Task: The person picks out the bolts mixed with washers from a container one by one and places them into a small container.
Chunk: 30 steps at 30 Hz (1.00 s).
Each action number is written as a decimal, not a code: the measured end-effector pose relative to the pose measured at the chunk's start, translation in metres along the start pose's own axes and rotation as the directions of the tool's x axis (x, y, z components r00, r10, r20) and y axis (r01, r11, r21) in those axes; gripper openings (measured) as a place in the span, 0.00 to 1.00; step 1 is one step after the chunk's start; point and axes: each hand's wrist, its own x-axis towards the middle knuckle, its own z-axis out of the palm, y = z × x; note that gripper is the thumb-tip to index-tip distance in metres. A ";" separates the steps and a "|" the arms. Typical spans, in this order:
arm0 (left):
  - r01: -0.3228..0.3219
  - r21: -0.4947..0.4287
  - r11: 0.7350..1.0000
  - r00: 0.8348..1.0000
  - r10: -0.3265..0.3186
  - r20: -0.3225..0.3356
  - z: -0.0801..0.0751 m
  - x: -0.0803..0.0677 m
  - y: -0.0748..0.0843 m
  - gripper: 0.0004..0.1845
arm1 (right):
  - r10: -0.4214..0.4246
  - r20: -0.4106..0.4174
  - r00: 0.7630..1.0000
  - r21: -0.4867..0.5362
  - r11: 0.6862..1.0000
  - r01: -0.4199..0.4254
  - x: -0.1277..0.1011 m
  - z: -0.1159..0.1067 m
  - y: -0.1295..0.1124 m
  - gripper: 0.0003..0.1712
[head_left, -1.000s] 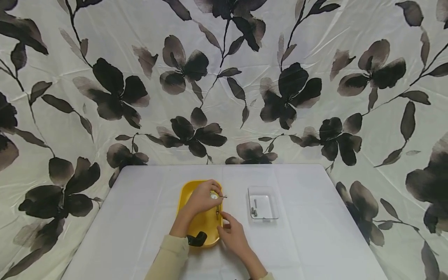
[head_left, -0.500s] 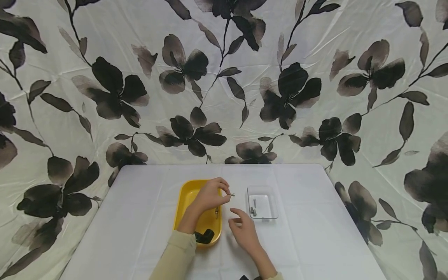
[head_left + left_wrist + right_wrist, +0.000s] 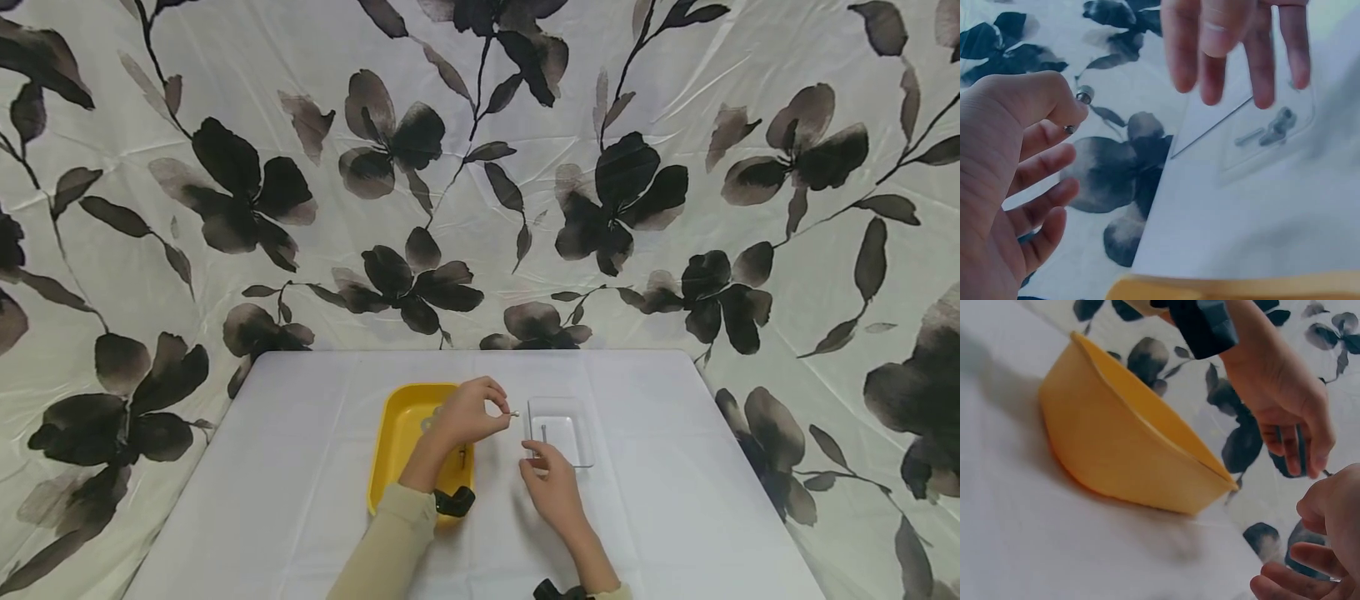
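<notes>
step: carrying a screw (image 3: 514,413) from yellow tray (image 3: 395,433) to clear box (image 3: 581,433) | left hand (image 3: 467,414) pinches screw | right hand (image 3: 552,486) relaxed, empty, beside box | next: needs release over box

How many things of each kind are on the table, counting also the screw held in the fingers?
Yellow tray: 1
Clear plastic container: 1
Screws: 4, one pinched by the left hand, one in the tray, two in the container
Total: 6

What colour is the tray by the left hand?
Yellow; the tray shows best in the head view.
</notes>
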 end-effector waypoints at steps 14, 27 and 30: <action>-0.049 -0.001 0.999 0.998 0.049 -0.034 0.026 0.012 0.010 0.04 | 0.029 -0.139 0.990 -0.007 1.000 -0.030 0.010 -0.030 0.006 0.13; -0.028 -0.012 1.000 0.999 0.028 0.045 0.042 0.022 0.024 0.02 | -0.113 -0.265 0.957 -0.285 0.958 0.035 0.010 -0.045 0.017 0.11; -0.039 -0.010 0.999 0.998 0.039 0.050 0.044 0.023 0.028 0.03 | -0.110 -0.282 0.953 -0.304 0.952 0.019 0.010 -0.048 0.020 0.11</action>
